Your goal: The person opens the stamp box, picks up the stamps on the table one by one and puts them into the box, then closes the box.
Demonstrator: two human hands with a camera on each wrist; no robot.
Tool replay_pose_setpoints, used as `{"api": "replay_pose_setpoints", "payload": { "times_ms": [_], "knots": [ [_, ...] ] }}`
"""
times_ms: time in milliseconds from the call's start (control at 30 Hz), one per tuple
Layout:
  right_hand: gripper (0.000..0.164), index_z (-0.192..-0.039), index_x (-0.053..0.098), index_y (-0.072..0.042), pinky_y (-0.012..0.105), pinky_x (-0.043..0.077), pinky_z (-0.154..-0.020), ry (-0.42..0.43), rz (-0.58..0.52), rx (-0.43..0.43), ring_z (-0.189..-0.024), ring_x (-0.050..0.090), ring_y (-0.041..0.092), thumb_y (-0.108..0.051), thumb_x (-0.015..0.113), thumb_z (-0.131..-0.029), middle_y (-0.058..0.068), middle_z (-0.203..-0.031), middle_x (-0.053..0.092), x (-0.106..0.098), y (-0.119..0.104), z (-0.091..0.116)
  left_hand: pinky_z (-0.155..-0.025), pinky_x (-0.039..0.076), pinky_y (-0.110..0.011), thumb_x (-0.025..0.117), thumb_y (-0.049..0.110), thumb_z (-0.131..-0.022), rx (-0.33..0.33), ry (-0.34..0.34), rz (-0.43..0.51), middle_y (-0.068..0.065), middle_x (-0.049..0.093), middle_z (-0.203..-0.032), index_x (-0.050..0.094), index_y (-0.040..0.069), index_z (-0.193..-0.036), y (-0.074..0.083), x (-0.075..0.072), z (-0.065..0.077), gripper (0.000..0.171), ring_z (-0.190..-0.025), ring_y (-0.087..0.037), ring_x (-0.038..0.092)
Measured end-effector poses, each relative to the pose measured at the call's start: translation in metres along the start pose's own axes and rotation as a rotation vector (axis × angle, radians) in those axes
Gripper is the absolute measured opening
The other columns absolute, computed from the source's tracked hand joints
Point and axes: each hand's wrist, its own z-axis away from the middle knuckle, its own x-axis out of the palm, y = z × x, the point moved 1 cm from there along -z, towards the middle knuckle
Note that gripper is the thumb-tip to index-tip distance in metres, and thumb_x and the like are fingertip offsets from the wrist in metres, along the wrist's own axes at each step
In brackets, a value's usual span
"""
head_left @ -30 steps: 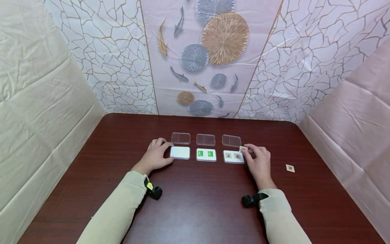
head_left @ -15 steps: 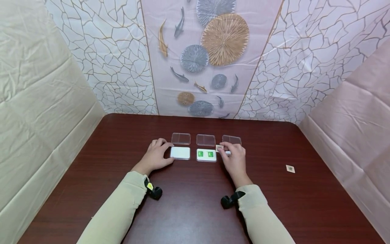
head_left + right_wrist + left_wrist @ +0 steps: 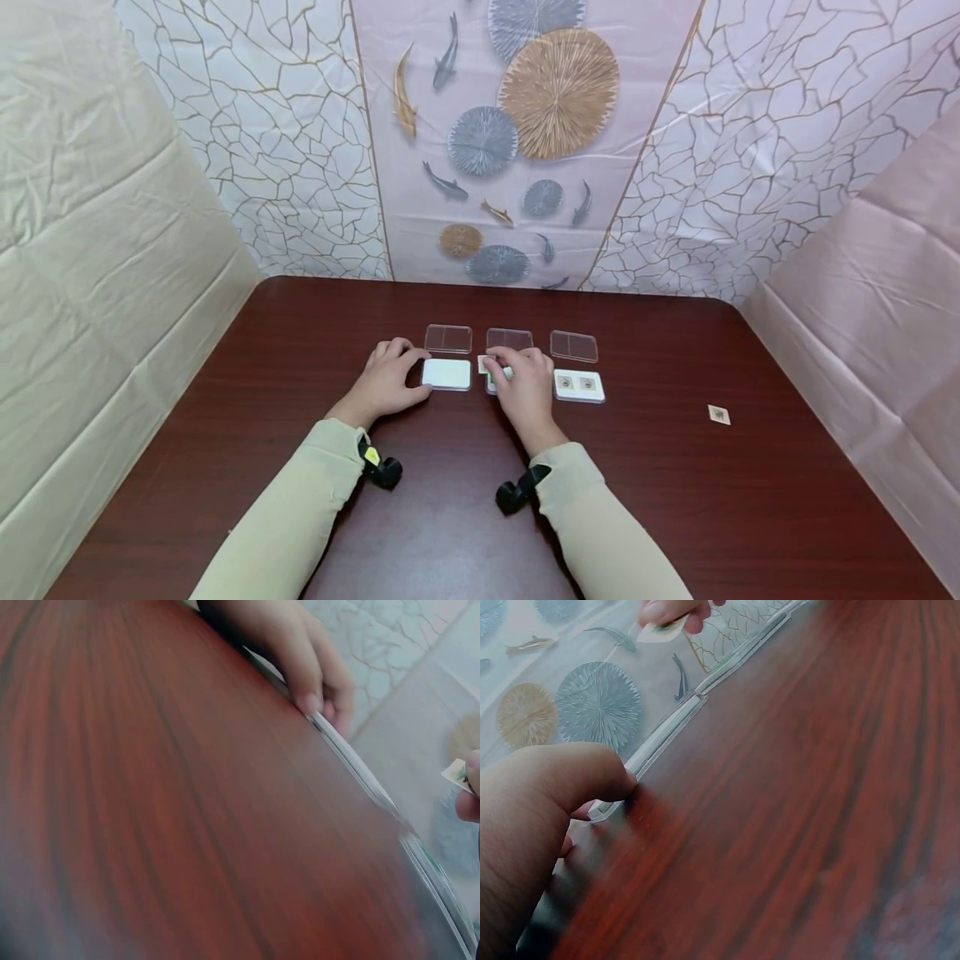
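A small cream stamp point(image 3: 483, 364) is pinched between thumb and fingers of my right hand point(image 3: 527, 392), raised over the middle of a row of white cases. The right wrist view catches the same stamp point(image 3: 455, 773) at its right edge. Beneath that hand, the middle case point(image 3: 491, 384) with green stamps is mostly hidden. My left hand point(image 3: 381, 382) grips the plain white left case point(image 3: 447, 375) at its left end, thumb at the front corner, index finger at the back. The right case point(image 3: 579, 395) lies flat with two cream stamps on it.
Behind the cases lie three clear lids: left point(image 3: 448, 338), middle point(image 3: 510, 337) and right point(image 3: 573, 346). Another loose stamp point(image 3: 718, 414) lies far right on the dark red wooden table point(image 3: 450, 508). Patterned cloth point(image 3: 480, 208) hangs behind the table, with pale cloth on both sides.
My right hand has carried the stamp leftward from the right case, past the middle one, uncovering the right case. My left hand has stayed in place on the left case.
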Motion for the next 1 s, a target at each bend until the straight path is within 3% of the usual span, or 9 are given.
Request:
{"api": "replay_pose_setpoints", "payload": {
  "times_ms": [433,833,1000],
  "knots": [
    [0.013,-0.1,0.079,-0.02,0.05,0.038,-0.096,-0.118,0.097,0.009,-0.085,0.055,0.022,-0.03,0.076,-0.092,-0.006,-0.076,0.072,0.037,-0.043,-0.005,-0.106,0.032,-0.056,0.071,0.039,-0.086,-0.007,0.018,0.009,-0.012,0.048,-0.131,0.063,0.017,-0.133,-0.001,-0.002,0.0,0.053,-0.123,-0.038,0.039],
    [0.013,-0.101,0.077,-0.025,0.047,0.035,-0.097,-0.258,0.282,0.005,-0.089,0.052,0.02,-0.034,0.071,-0.095,-0.01,-0.079,0.07,0.058,-0.053,-0.009,-0.107,0.031,-0.055,0.07,0.04,-0.087,-0.007,0.014,0.011,-0.011,0.048,-0.13,0.063,0.017,-0.134,-0.002,0.0,-0.002,0.053,-0.122,-0.037,0.039],
    [0.011,-0.102,0.075,-0.027,0.046,0.036,-0.097,-0.265,0.309,-0.013,-0.091,0.051,0.021,-0.035,0.07,-0.095,-0.009,-0.078,0.067,0.063,-0.053,-0.008,-0.108,0.031,-0.056,0.07,0.04,-0.087,-0.01,0.007,0.004,-0.011,0.048,-0.131,0.063,0.016,-0.135,-0.002,0.001,-0.001,0.054,-0.123,-0.037,0.039]
  ]
}}
